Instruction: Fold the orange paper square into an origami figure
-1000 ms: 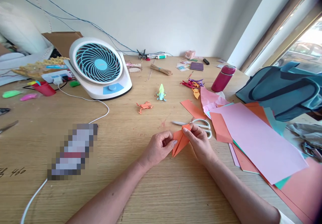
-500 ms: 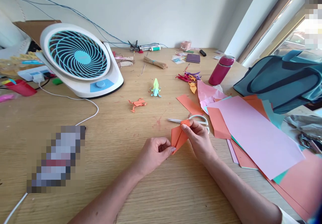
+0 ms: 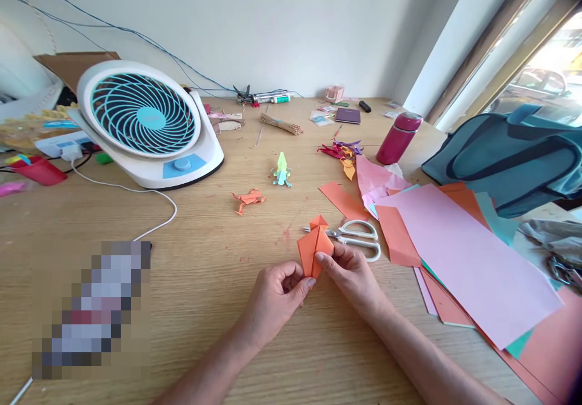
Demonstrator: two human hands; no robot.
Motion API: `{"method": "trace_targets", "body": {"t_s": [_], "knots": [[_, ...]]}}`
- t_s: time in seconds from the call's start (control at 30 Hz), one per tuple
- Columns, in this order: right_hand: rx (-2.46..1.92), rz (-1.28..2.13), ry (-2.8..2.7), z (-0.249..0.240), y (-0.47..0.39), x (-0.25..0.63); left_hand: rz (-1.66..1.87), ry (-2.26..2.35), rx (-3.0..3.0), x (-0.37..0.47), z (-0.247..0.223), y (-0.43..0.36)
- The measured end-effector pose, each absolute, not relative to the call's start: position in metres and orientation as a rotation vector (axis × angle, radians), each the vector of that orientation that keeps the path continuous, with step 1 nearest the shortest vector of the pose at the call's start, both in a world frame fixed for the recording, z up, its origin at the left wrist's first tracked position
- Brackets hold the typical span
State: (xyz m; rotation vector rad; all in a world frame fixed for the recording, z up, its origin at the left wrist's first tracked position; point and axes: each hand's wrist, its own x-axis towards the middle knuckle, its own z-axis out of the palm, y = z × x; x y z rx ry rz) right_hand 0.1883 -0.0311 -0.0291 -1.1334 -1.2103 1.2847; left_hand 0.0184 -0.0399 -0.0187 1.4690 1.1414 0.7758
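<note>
Both hands hold a folded orange paper [image 3: 310, 247], kite-shaped with a small flap at its top and a crease down the middle. My left hand [image 3: 284, 290] pinches its bottom tip. On its right edge, the thumb and fingers of my right hand [image 3: 350, 271] are closed. White-handled scissors [image 3: 359, 238] lie behind the paper, their blades partly hidden by it. Farther back on the wooden table stand a folded orange paper figure [image 3: 248, 199] and a yellow-green and blue one [image 3: 282, 171].
Pink, orange and green sheets [image 3: 464, 259] spread over the right side, near a teal bag [image 3: 500, 150] and a red bottle [image 3: 400, 138]. A fan [image 3: 150, 120] stands back left; a blurred-out object [image 3: 95, 308] with a white cable lies front left.
My right hand has moved down from the paper's top to its right edge. The paper now stands more upright, its top flap uncovered. The view has tilted up slightly.
</note>
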Motion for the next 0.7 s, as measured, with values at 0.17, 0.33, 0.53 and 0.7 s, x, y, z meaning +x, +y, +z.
{"method": "trace_targets", "body": {"t_s": [0.17, 0.33, 0.53, 0.7], "knots": [[-1.138, 1.266, -1.211, -0.032, -0.033, 0.188, 0.765, 1.125, 1.437, 0.018, -0.020, -0.040], [-1.036, 1.340, -1.134, -0.024, -0.034, 0.190, 0.722, 0.998, 1.310, 0.016, -0.016, -0.039], [-0.700, 1.785, -0.946, -0.016, -0.039, 0.189, 0.573, 0.704, 0.965, 0.014, -0.010, -0.043], [-0.569, 1.918, -0.876, -0.013, -0.043, 0.190, 0.455, 0.542, 0.805, 0.013, -0.007, -0.044]]}}
